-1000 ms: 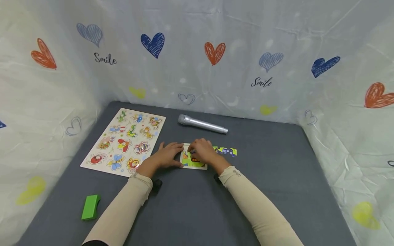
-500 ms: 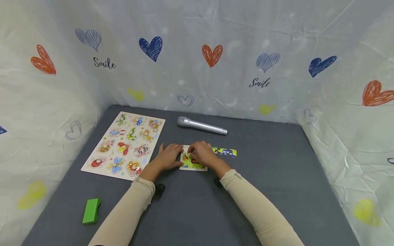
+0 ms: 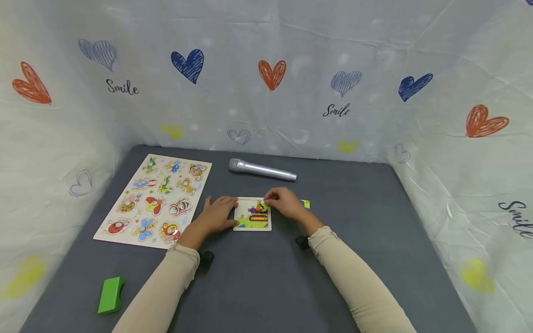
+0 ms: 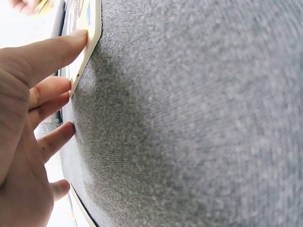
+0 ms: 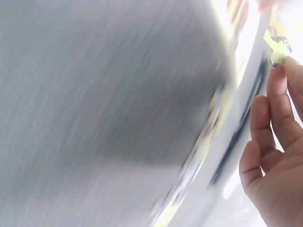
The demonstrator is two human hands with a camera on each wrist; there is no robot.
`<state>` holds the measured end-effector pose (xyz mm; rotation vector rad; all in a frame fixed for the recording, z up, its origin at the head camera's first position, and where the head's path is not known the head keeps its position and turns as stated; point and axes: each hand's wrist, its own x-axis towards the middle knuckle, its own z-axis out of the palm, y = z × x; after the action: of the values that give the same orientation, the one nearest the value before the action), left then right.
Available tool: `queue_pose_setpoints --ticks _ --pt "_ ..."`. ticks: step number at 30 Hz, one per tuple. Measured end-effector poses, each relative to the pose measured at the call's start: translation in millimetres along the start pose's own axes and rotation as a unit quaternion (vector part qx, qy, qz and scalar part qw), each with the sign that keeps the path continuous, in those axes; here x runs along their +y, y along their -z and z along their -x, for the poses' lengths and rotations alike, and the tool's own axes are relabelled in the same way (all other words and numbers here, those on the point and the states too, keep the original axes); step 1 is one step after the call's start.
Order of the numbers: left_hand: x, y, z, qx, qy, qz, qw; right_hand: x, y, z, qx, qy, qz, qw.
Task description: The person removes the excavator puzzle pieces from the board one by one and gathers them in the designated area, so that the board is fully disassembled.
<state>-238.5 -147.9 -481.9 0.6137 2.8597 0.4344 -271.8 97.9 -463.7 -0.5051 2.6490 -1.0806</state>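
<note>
A small puzzle board (image 3: 244,207) lies flat on the table, partly filled with a green, purple and orange picture and with pale bare surface at its upper left. My left hand (image 3: 216,215) is at the board's left side; in the left wrist view the thumb (image 4: 78,40) touches its edge and other fingertips are by its corner. Between thumb and forefinger, my right hand (image 3: 285,203) pinches a yellow-green puzzle piece (image 5: 278,47) at the board's upper right. Further puzzle pieces (image 3: 306,204) lie right of the board, partly hidden behind that hand.
Behind the board lies a silver microphone (image 3: 262,169). A large insect puzzle board (image 3: 135,194) is to the left, close to my left forearm. One green block (image 3: 110,296) sits at the front left. A heart-printed sheet (image 3: 233,92) hangs around the table.
My right hand has moved right from over the small board to its upper right edge, uncovering more of the picture. The left hand stays at the board. The head view has shifted slightly.
</note>
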Motion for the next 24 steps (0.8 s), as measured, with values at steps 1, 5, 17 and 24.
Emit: queue_pose_setpoints --ticks 1,5,17,24 --pt "-0.1 0.5 0.7 0.0 0.001 0.0 1.0 5 5 2.7 0.006 -0.004 0.01 0.9999" --pt "-0.5 0.3 0.7 -0.001 0.002 -0.007 1.0 25 20 13.1 0.01 -0.01 0.043 0.999" --pt "-3.0 -2.6 1.2 -0.004 0.005 -0.008 0.9999 43 18 25.1 0.002 0.002 0.065 0.9979" --pt "1.3 -1.1 -1.4 0.0 -0.001 -0.004 1.0 36 18 26.6 0.035 -0.003 0.088 0.9955"
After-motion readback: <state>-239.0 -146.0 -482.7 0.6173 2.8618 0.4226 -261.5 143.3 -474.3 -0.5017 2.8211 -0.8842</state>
